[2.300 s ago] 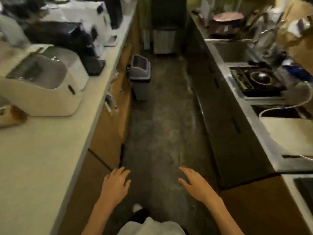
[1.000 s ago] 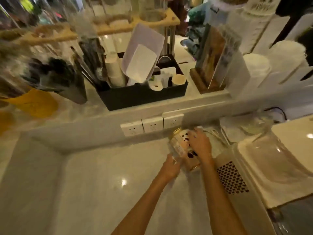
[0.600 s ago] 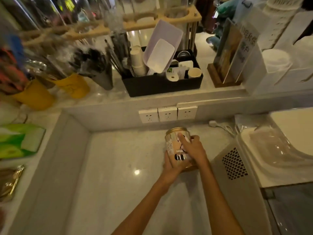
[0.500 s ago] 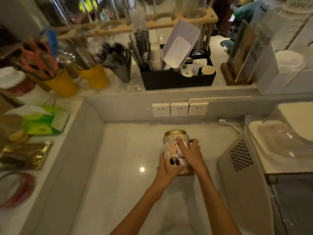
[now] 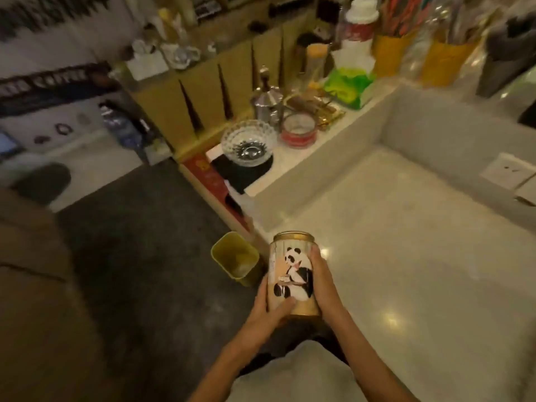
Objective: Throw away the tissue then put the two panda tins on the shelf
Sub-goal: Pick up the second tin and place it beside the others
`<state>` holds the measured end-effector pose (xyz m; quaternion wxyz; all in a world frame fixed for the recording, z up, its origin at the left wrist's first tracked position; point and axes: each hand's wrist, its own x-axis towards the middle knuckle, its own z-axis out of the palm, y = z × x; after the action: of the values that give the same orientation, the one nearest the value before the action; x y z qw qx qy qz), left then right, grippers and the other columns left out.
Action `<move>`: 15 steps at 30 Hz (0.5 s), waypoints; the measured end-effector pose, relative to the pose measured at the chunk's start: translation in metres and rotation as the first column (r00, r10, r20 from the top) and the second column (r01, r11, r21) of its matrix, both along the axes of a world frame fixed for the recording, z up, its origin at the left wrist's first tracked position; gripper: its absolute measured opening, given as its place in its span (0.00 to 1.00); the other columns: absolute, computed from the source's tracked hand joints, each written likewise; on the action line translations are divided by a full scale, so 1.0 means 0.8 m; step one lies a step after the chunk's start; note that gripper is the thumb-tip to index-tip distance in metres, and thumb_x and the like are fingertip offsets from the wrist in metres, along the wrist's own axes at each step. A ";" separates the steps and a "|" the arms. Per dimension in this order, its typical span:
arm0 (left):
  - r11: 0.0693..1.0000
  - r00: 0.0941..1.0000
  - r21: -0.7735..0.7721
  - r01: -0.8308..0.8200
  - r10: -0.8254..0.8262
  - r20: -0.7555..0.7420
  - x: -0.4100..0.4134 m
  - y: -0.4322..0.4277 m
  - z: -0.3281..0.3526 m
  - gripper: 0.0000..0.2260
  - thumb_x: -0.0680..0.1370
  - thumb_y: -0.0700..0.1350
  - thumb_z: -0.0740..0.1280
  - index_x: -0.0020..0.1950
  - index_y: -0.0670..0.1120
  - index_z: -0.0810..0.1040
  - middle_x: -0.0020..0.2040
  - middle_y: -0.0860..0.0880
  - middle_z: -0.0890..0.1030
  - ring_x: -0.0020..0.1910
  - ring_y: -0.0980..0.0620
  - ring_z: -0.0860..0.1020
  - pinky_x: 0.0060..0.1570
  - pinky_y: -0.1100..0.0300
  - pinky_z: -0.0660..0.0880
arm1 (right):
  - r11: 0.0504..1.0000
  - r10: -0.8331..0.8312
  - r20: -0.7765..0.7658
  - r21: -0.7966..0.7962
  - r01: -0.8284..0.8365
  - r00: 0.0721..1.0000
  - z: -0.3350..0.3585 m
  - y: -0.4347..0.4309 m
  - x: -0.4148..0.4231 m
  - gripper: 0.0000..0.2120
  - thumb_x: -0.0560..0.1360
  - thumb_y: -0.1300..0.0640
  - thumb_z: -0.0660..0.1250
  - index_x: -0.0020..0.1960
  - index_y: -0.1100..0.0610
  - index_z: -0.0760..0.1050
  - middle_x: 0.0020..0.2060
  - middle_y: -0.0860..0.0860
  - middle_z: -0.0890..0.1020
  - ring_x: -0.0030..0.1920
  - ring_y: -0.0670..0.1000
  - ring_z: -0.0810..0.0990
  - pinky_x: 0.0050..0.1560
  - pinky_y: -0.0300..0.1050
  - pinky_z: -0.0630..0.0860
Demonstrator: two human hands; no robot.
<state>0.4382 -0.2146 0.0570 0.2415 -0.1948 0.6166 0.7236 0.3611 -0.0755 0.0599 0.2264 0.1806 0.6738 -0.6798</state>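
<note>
Gripping upright panda tin (image 5: 293, 274) between left hand (image 5: 268, 310) and right hand (image 5: 323, 281), yellow bin (image 5: 236, 258) just beyond, counter (image 5: 420, 256) at right.

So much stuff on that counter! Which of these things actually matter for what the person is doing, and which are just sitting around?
Part of the job:
- panda tin, held upright between both hands
- left hand
- right hand
- yellow bin on the floor, possibly for the tissue

Just lying about:
- glass bowl
- metal pot
- green packet
- yellow cups of straws
- wall socket
</note>
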 end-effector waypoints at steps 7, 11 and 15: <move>0.837 0.835 0.021 -0.547 0.548 -0.061 0.167 -0.153 0.002 0.41 0.67 0.56 0.79 0.73 0.66 0.58 0.66 0.54 0.77 0.61 0.54 0.80 0.56 0.56 0.80 | 0.855 0.503 -0.043 -0.122 -0.505 0.863 0.008 -0.225 0.092 0.35 0.74 0.28 0.54 0.71 0.49 0.69 0.61 0.55 0.82 0.57 0.54 0.84 0.60 0.59 0.80; 0.610 0.598 0.022 -0.792 0.784 -0.166 0.243 -0.235 0.020 0.42 0.67 0.55 0.79 0.74 0.65 0.58 0.65 0.53 0.77 0.61 0.53 0.80 0.59 0.50 0.79 | 0.648 0.740 -0.125 -0.129 -0.751 0.661 0.029 -0.355 0.147 0.35 0.74 0.27 0.55 0.72 0.48 0.68 0.63 0.54 0.80 0.60 0.54 0.82 0.62 0.60 0.78; 0.362 0.326 0.090 -0.928 0.904 -0.276 0.313 -0.332 0.066 0.39 0.68 0.55 0.78 0.73 0.64 0.61 0.62 0.53 0.81 0.60 0.50 0.81 0.51 0.55 0.82 | 0.343 0.891 -0.261 -0.148 -0.927 0.371 0.069 -0.491 0.198 0.33 0.74 0.32 0.58 0.75 0.46 0.65 0.69 0.51 0.76 0.66 0.49 0.78 0.67 0.55 0.75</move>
<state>0.6887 -0.4803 0.1097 -0.3060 -0.4141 0.4559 0.7260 0.5199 -0.4686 0.1150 0.5427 -0.3039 0.5735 -0.5331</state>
